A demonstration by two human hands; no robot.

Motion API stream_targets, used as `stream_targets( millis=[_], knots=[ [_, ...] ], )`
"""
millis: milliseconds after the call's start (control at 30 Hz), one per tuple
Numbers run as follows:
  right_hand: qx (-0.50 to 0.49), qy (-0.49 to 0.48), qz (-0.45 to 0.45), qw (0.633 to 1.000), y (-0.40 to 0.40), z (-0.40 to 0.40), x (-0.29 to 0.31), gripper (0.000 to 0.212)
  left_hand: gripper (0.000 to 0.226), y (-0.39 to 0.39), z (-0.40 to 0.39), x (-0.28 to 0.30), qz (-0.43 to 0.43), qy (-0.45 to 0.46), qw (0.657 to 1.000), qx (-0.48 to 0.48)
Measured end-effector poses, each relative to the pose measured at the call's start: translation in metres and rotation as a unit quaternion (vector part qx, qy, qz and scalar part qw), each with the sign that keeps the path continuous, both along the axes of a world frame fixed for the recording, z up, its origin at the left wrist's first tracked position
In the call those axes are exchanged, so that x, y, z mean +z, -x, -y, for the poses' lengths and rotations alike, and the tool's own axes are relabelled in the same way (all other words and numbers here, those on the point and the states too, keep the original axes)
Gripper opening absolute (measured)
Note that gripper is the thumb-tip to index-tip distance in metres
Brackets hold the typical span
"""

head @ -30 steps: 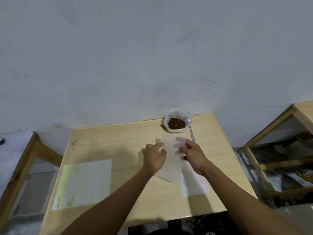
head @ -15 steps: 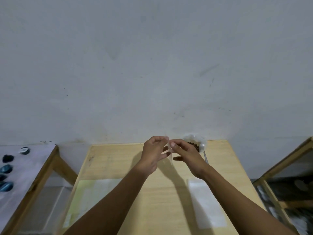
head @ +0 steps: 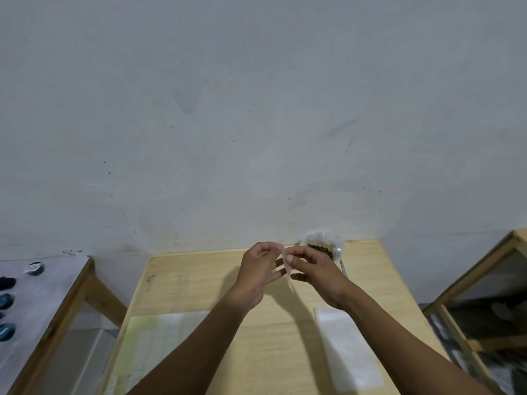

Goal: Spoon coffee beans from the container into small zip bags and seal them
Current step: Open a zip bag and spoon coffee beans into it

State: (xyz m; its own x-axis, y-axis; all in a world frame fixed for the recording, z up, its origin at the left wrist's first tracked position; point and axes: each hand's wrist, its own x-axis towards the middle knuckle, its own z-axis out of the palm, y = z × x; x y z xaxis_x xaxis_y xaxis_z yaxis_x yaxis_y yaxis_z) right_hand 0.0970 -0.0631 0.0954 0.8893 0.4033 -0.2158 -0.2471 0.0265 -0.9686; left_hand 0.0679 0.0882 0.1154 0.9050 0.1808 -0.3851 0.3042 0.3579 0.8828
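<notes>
The person's left hand (head: pixel 261 269) and right hand (head: pixel 312 266) each pinch the top edge of a small, thin, see-through plastic zip bag (head: pixel 287 267), which hangs in the air between them with its long side pointing down toward the light wooden table (head: pixel 199 283). The clear plastic container of brown coffee beans (head: pixel 323 246) sits just behind the right hand, so that hand is nearer to it. The thin silver spoon handle (head: pixel 343 269) lies right beside the container, so the right hand will probably reach for it once the bag's top is pulled open.

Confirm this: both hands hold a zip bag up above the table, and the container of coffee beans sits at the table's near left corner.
Not quite. The left hand and right hand do pinch the zip bag above the table, but the head view shows the container of coffee beans at the far right, by the wall.
</notes>
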Motion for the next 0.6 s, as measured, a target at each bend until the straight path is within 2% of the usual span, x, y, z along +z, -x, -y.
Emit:
stream_targets(
  millis=[133, 300, 500, 600],
  knots=[
    [-0.013, 0.094, 0.074, 0.993, 0.001, 0.002, -0.002, 0.008, 0.018, -0.001, 0.004, -0.005, -0.002, -0.035, 0.999, -0.010],
    [-0.022, 0.217, 0.177, 0.960, 0.006, -0.008, 0.003, 0.012, 0.011, -0.003, 0.012, -0.007, 0.003, -0.083, 0.997, 0.008],
    [-0.042, 0.218, 0.200, 0.954, 0.007, -0.009, 0.000, 0.011, 0.014, -0.004, 0.005, -0.011, 0.017, -0.085, 0.996, 0.024],
    [-0.048, 0.199, 0.204, 0.957, 0.010, -0.014, -0.001, 0.004, 0.014, -0.004, 0.006, -0.012, 0.023, -0.103, 0.993, 0.050]
  ],
)
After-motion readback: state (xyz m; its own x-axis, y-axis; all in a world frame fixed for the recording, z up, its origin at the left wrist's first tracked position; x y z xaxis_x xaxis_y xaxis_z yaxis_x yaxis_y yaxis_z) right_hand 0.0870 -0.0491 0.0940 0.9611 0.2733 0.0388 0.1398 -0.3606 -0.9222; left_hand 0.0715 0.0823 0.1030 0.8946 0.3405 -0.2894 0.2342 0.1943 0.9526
